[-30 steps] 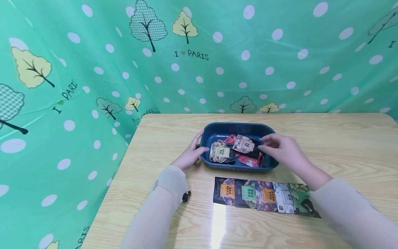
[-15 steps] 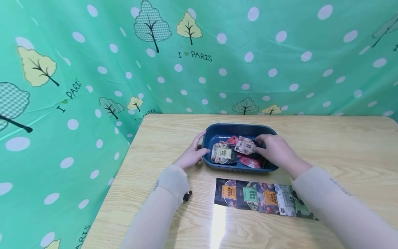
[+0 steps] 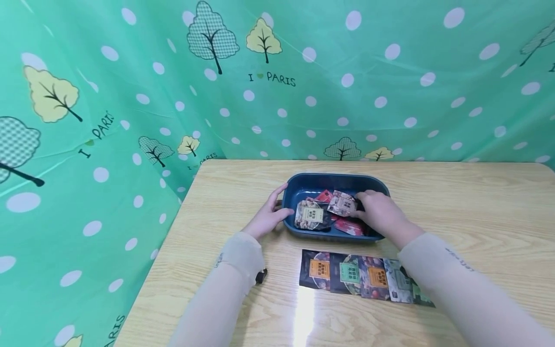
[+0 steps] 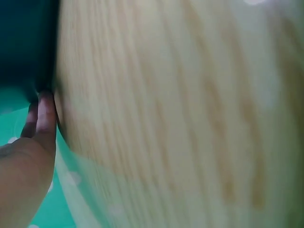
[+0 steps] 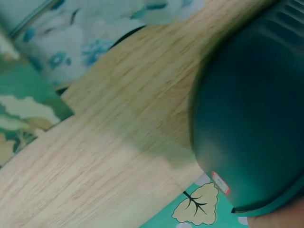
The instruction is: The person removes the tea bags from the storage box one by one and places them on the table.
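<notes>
A dark blue oblong tub [image 3: 334,180] stands on the table with several food packets inside. My left hand [image 3: 266,214] holds its left end, thumb at the rim and fingers around the outside. In the left wrist view, fingertips [image 4: 46,111] lie against the tub's dark wall. My right hand [image 3: 378,212] reaches into the right end, thumb and fingers pinching the right side of a packet with a pinkish label [image 3: 341,204]. Beside that lie a dark packet with a cream label [image 3: 310,215] and red packets [image 3: 349,227]. The right wrist view shows mostly the tub's outer wall [image 5: 251,118].
In front of the tub, several packets lie in an overlapping row, from an orange-labelled one [image 3: 319,269] to a green one [image 3: 422,295], partly under my right sleeve. A small black piece [image 3: 261,276] is at my left cuff. A green dotted cloth [image 3: 282,111] hangs behind the table.
My right hand has moved left and down into the tub, from above its right end to the pinkish-labelled packet. The left hand keeps its hold on the tub.
</notes>
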### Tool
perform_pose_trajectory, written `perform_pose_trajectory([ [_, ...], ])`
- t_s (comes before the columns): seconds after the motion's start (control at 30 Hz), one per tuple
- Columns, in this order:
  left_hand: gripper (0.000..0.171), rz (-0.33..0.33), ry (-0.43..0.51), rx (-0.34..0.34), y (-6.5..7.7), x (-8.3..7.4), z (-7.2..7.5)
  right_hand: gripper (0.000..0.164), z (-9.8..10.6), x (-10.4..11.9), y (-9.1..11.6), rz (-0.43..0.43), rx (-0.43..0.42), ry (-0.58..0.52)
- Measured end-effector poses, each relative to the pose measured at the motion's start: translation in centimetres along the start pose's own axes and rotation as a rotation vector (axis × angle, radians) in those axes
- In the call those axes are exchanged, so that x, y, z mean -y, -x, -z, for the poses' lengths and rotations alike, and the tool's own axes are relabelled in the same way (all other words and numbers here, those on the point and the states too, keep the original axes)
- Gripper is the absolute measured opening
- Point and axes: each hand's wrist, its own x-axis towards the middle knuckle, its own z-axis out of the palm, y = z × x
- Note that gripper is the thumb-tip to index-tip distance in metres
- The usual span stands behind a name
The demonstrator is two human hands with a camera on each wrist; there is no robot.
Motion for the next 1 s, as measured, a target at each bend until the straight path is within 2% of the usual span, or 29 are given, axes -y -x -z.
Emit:
perform_pose_trajectory([
  [0.13,0.073,-0.002,-0.010,-0.001,-0.07,0.13,-0.08,0.052,-0.28,-0.15,-0.02,0.024,-0.015,0.052],
  [0.37,0.074,-0.011,-0.016,-0.008,-0.12,0.31,-0.13,0.051,-0.70,0.10,-0.16,0.006,0.019,0.147],
  [0.77,0.073,0.013,0.015,-0.014,0.04,0.25,-0.09,0.061,-0.85,0.61,-0.36,-0.031,0.055,0.176],
  [0.9,0.072,0.015,0.015,-0.008,0.10,0.25,-0.16,0.065,-0.93,0.50,-0.26,-0.036,0.018,0.146],
  [1.0,0.071,0.017,0.015,-0.006,0.10,0.23,-0.16,0.062,-1.00,0.31,-0.05,-0.009,-0.050,0.094],
])
